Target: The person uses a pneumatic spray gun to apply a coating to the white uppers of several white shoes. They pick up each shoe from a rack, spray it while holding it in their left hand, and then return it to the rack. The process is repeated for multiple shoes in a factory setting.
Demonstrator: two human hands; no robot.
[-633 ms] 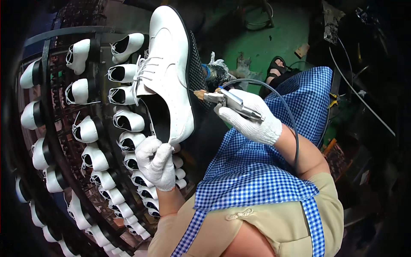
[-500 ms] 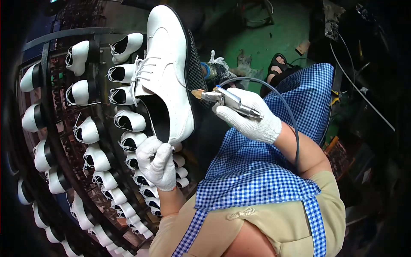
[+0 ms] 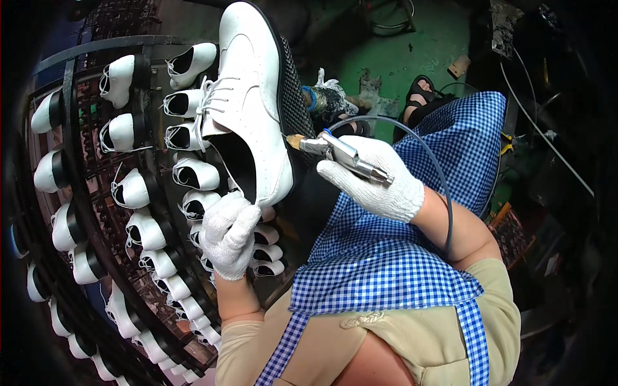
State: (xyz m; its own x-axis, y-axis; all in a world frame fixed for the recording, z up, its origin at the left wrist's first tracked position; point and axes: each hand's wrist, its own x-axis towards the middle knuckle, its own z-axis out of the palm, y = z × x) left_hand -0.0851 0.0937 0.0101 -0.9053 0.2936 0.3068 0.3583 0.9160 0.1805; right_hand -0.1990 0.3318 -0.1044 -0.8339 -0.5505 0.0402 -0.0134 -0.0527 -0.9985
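Observation:
A large white lace-up shoe (image 3: 254, 96) with a dark sole edge hangs in front of me, toe pointing away and its opening facing me. My left hand (image 3: 228, 231), in a white knit glove, is closed on the back rim of its heel. In my gloved right hand (image 3: 380, 170) lies a silver gun-shaped tool (image 3: 344, 151) with a tan-wrapped nozzle and a grey hose (image 3: 425, 141). From that nozzle a thin dark needle reaches to the shoe's side, close to the upper's lower edge. The hand's fingers are wrapped round the tool's body.
To the left, a dark metal rack (image 3: 84, 161) carries rows of similar white shoes (image 3: 132, 190). My blue checked apron (image 3: 386, 270) covers my lap. On the green floor (image 3: 380, 51) are a person's sandalled foot (image 3: 421, 90) and a stained, wrapped stand (image 3: 331, 100).
The shoe has shifted slightly up and my left hand a little left, still gripping the heel. My right hand and tool have barely moved.

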